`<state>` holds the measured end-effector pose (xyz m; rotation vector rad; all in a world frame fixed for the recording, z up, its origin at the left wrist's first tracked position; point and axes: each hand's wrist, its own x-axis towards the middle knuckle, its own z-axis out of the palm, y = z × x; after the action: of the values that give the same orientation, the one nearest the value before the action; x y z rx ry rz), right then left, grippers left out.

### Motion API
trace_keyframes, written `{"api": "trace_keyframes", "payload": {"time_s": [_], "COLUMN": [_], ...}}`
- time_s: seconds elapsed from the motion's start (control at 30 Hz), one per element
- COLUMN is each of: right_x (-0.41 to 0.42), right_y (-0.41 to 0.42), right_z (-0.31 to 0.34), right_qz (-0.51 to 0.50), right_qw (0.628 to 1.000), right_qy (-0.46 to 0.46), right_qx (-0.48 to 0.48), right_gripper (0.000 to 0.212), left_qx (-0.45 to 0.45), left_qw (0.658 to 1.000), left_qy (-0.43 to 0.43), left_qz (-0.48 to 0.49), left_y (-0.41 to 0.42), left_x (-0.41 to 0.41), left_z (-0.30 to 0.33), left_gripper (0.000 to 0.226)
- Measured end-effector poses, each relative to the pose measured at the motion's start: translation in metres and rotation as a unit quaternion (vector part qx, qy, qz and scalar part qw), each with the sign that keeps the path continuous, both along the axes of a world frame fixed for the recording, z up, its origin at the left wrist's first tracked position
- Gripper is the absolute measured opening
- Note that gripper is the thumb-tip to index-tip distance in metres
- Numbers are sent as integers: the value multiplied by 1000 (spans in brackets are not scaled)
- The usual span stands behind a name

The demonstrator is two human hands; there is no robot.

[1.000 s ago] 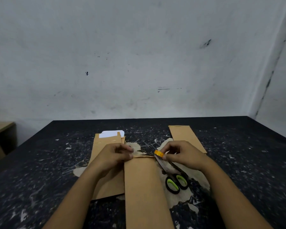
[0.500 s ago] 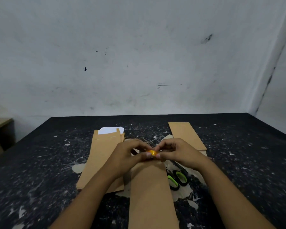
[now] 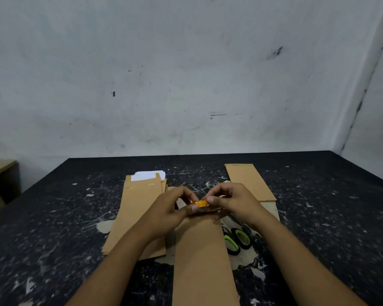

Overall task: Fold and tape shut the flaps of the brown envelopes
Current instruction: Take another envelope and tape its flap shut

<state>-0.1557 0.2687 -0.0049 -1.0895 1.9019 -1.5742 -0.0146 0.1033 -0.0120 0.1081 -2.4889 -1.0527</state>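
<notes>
Both hands meet over the far end of the brown envelope (image 3: 202, 257) lying in the middle of the black table (image 3: 318, 217). The left hand (image 3: 170, 212) and the right hand (image 3: 234, 202) each pinch one end of a small yellow tape piece (image 3: 200, 203) in a closed grip. Left of that envelope is a stack of envelopes (image 3: 139, 208), and green scissors (image 3: 238, 240) lie just right of it.

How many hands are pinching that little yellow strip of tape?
2: the left hand pinches the yellow tape strip from its left end, the right hand from its right, above the middle brown paper envelope.
</notes>
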Motion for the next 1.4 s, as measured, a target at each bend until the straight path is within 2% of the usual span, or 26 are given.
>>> {"api": "trace_keyframes", "payload": {"time_s": [0.17, 0.3, 0.4, 0.5, 0.6, 0.7, 0.77, 0.87, 0.93, 1.0, 1.1, 1.27, 1.33, 1.4], "right_x": [0, -4, -10, -15, -21, -21, -22, -24, -25, -26, -29, -31, -31, -32], "right_y": [-1, 1, 6, 10, 14, 14, 13, 14, 15, 17, 18, 18, 19, 18], "right_z": [-2, 1, 3, 4, 7, 6, 4, 4, 4, 5, 6, 3, 3, 5], "right_qz": [-14, -56, -74, -75, -84, -83, -85, -82, -85, -96, -114, -103, -97, -97], "right_qw": [999, 995, 993, 993, 993, 992, 992, 993, 993, 992, 990, 990, 991, 990], "right_qy": [31, 56, 62, 55, 52, 60, 50, 40, 37, 39, 47, 47, 46, 47], "right_qx": [38, 55, 61, 71, 69, 78, 75, 70, 71, 67, 64, 81, 86, 87], "right_gripper": [12, 13, 11, 12, 12, 13, 15, 16, 15, 14, 13, 11, 11, 11], "left_qx": [61, -31, -94, -85, -78, -69, -43, 91, 136, 109, 73, 53, 31, 17], "left_qw": [998, 995, 992, 995, 992, 992, 996, 996, 990, 994, 992, 998, 999, 998], "left_qy": [5, 2, -13, -28, -26, -21, -1, 3, -13, -13, -12, -25, -36, -37], "left_qz": [11, 94, 77, 51, 94, 99, 79, -8, -27, 21, 99, 24, -9, -40], "left_y": [-5, -8, -1, -5, -9, -7, -8, -5, -2, -3, -5, -8, -7, -3], "left_x": [0, -3, -1, 7, 8, 6, 6, 6, 6, 4, 2, 2, 2, 2], "left_z": [-2, -2, 5, 9, 10, 7, 6, 6, 6, 3, 0, -1, -1, 2], "left_gripper": [14, 17, 16, 14, 11, 29, 36, 14, 13, 8, 25, 9, 23, 28]}}
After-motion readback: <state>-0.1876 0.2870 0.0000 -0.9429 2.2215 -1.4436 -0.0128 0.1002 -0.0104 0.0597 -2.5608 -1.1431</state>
